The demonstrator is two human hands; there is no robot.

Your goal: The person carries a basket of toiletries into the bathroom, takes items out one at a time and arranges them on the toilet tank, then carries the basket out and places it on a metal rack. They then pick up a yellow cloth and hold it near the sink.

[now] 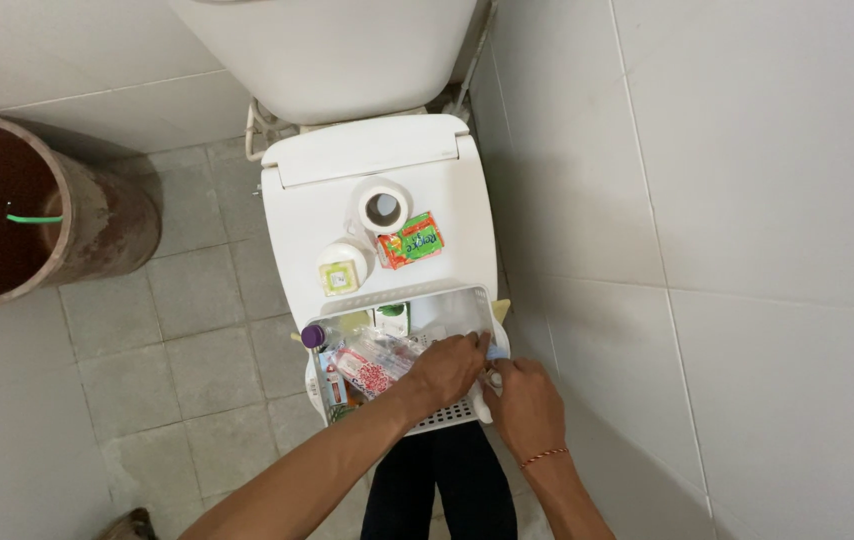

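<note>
- Head view, looking straight down over a closed toilet lid [297,215] in a tiled corner, white wall tiles on the right.
- White slotted basket [402,296] resting on the front of the lid, packed on its left side with packets and bottles.
- Left hand [447,368] reaching in across the basket, fingers curled down onto something pale blue [496,349] at the right rim; exactly what is gripped, cannot tell.
- Right hand [525,405] just beside it at the basket's right front corner, fingers bent narrow around a small white piece [484,404]; touching the left hand's fingertips or nearly so.
- Red thread band [544,458] round the right wrist.
- Inside the basket: purple-capped bottle [313,336] at the left rim, clear red-dotted packet [372,368] under the left forearm, green-and-white carton [392,318] at the back.
- Behind the basket on the lid: toilet roll [382,208] standing on end, orange-and-green packet [411,240] touching it on the right, round white tub [343,268] in front left.
- Rusty brown barrel [97,215] well apart at the left, green strip inside.
- Dark trouser legs [437,485] below the basket.
</note>
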